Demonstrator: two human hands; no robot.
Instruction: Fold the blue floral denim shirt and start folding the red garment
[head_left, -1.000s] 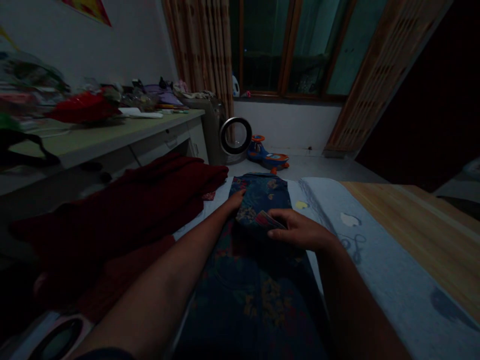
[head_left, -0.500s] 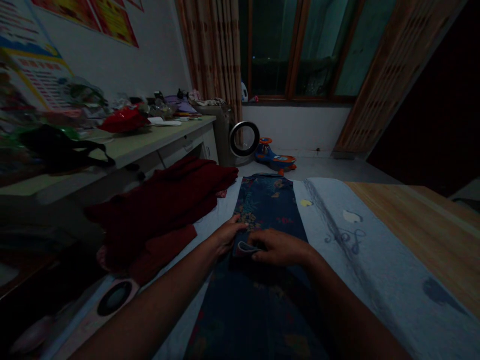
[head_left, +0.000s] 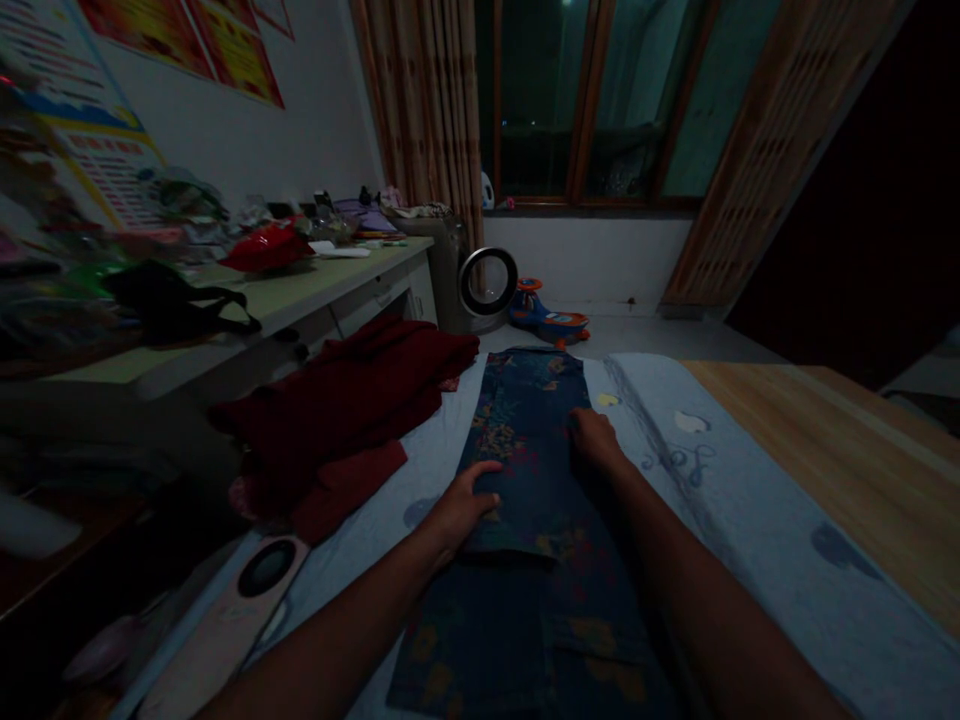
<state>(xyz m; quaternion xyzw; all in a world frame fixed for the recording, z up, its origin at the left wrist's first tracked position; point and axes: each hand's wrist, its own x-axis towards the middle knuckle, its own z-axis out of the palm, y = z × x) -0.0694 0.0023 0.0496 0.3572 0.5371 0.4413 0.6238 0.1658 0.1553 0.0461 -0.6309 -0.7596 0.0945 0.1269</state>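
In a dim room, the left hand [head_left: 463, 505] and right hand [head_left: 594, 437] lie flat and open on dark blue flowered cloth [head_left: 529, 455], seemingly folded, atop a pale grey bedsheet [head_left: 750, 540].

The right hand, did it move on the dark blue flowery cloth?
Yes. The right hand slid up the dark blue flowery cloth, away from the person, toward its far edge near the window.

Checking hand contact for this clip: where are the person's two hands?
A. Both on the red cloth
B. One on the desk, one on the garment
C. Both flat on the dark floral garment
C: the left hand and right hand both press flat on the dark floral garment.
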